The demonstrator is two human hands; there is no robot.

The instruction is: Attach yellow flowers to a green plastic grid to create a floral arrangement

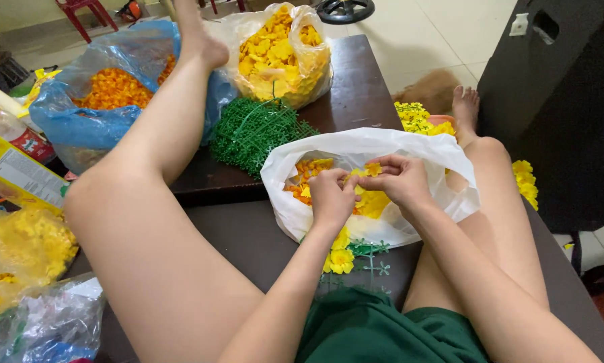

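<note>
Yellow flower between both hands' fingers

Both hands meet over the open white plastic bag resting between the person's legs. The left hand and right hand pinch 1 yellow artificial flower between their fingertips. Just below the bag, a green plastic stem carries 2 yellow blooms. Beyond the bag on the dark table lies a green plastic mesh pile, with a clear bag of yellow petals behind it and a blue bag of orange petals to its left.
</note>
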